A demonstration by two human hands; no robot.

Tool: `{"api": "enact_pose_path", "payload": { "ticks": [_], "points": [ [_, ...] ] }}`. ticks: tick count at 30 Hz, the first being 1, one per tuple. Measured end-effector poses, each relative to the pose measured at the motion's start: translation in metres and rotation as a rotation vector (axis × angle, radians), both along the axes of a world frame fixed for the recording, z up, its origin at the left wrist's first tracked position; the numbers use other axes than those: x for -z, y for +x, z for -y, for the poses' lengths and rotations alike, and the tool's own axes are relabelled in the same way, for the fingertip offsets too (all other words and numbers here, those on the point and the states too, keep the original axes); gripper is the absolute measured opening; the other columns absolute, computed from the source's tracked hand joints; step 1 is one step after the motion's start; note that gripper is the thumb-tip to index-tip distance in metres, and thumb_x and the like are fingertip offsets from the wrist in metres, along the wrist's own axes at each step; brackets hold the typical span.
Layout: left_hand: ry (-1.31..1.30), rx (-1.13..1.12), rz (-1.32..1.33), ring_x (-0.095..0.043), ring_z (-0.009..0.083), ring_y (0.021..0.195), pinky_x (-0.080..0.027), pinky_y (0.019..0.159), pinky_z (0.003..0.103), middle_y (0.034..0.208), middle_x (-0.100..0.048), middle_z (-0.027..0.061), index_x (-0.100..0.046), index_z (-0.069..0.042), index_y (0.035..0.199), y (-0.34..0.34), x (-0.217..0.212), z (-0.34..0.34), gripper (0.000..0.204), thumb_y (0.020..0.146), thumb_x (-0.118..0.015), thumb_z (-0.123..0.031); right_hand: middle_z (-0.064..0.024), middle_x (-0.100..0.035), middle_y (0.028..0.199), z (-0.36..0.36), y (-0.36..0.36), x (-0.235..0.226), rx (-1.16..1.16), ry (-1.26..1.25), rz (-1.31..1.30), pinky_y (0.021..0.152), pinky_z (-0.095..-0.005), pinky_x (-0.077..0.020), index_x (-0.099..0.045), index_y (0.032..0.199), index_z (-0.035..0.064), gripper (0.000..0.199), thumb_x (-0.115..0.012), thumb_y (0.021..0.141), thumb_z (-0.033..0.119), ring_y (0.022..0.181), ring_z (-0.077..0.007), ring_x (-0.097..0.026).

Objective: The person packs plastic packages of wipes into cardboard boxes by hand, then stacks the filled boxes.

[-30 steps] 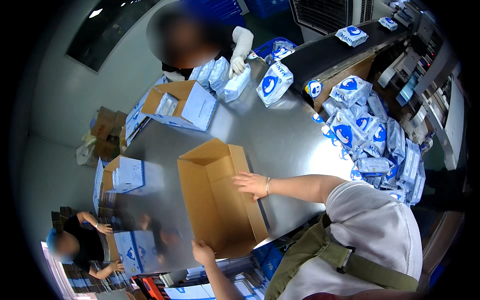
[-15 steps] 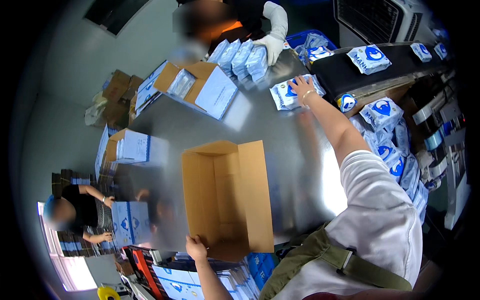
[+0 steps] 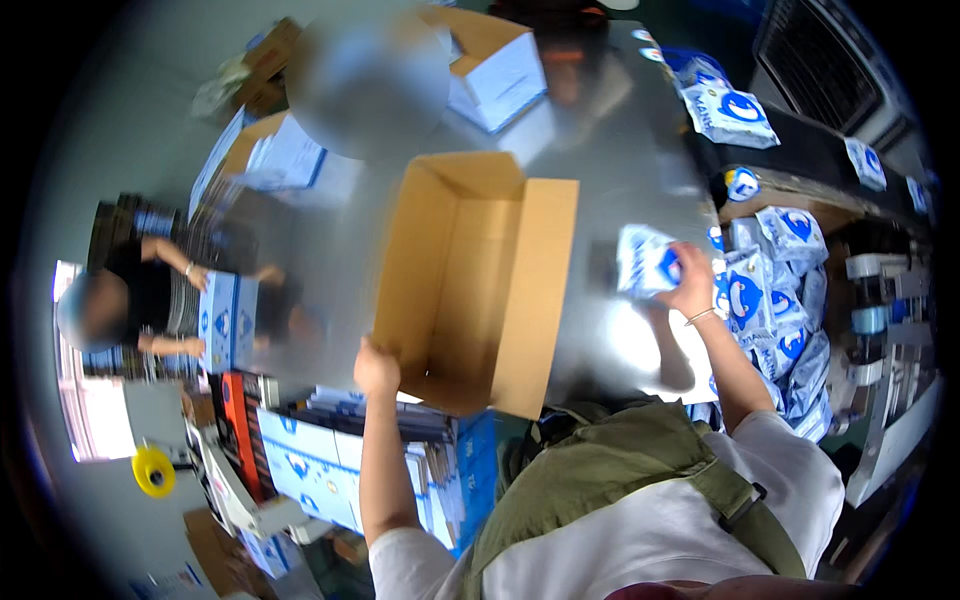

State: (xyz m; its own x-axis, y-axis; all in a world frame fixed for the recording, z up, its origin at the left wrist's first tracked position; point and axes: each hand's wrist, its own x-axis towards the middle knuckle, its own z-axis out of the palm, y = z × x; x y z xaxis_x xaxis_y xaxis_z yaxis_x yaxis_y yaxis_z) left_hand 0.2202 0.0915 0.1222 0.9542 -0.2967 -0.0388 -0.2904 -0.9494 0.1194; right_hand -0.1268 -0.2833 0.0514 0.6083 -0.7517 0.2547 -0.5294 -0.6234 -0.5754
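An open cardboard box, brown inside, stands on the metal table in front of me with one flap folded out to the right. My left hand is closed on its near left corner. To the right of the box, my right hand grips a white-and-blue soft packet with a blue cartoon print, a little way from the box. Nothing shows inside the box except its bare walls and floor.
A conveyor with similar packets runs along the right, above a heap of packets. White-and-blue boxes stand at the far side. At left a co-worker handles a box. Flat cartons are stacked below the table edge.
My right hand has drawn the packet nearer across the table and now grips it rather than lying on it. The view has shifted, and another person's head now blurs the far side.
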Motion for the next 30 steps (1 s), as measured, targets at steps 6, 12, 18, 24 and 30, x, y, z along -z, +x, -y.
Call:
{"api": "enact_pose_path", "payload": {
  "ticks": [6,12,18,24,30],
  "points": [
    [-0.142,0.073,0.054,-0.061,0.0392,0.082,-0.047,0.072,0.048,0.084,-0.064,0.0210,-0.054,-0.002,0.097,-0.005,-0.004,-0.010,0.020,0.082,-0.047,-0.012,-0.0105,-0.057,0.115,-0.001,0.061,-0.087,-0.280,0.764,0.719,0.094,-0.0317,-0.0404,-0.043,0.129,-0.0036,0.091,-0.084,0.052,0.019,0.106,-0.0222,-0.054],
    [-0.296,0.054,-0.007,-0.061,0.0391,0.081,-0.047,0.072,0.047,0.084,-0.064,0.0208,-0.056,-0.001,0.091,0.000,-0.004,-0.020,0.022,0.085,-0.044,-0.019,-0.0107,-0.058,0.114,-0.102,0.209,-0.093,-0.735,1.388,0.197,0.094,-0.0354,-0.0416,-0.046,0.126,0.0006,0.066,-0.072,0.068,0.016,0.104,-0.0230,-0.056],
    [-0.193,0.086,0.005,-0.063,0.0379,0.078,-0.049,0.069,0.047,0.080,-0.065,0.0192,-0.058,-0.004,0.091,0.002,0.000,-0.024,0.022,0.082,-0.051,-0.023,-0.0132,-0.055,0.125,-0.240,0.259,0.030,-0.976,0.892,-0.653,0.092,-0.0341,-0.0407,-0.049,0.129,0.0044,0.063,-0.063,0.080,0.040,0.110,-0.0243,-0.052],
    [0.028,0.068,-0.061,-0.063,0.0359,0.092,-0.050,0.077,0.044,0.094,-0.066,0.0186,-0.065,-0.009,0.096,0.039,-0.020,-0.043,0.037,0.083,-0.054,-0.041,-0.0163,-0.049,0.126,-0.197,0.175,-0.040,-0.816,-0.031,-0.005,0.103,-0.0413,-0.0336,-0.050,0.123,0.0066,0.054,-0.067,0.074,0.017,0.121,-0.0332,-0.043],
    [0.131,0.054,0.043,-0.062,0.0364,0.093,-0.050,0.078,0.045,0.097,-0.065,0.0191,-0.058,-0.004,0.105,0.104,-0.034,-0.068,0.033,0.080,-0.061,-0.027,-0.0204,-0.032,0.139,-0.113,0.013,0.050,-0.088,0.080,-0.512,0.111,-0.0473,-0.0173,-0.041,0.130,0.0076,0.059,-0.063,0.079,0.029,0.132,-0.0364,-0.027]
  ]
}}
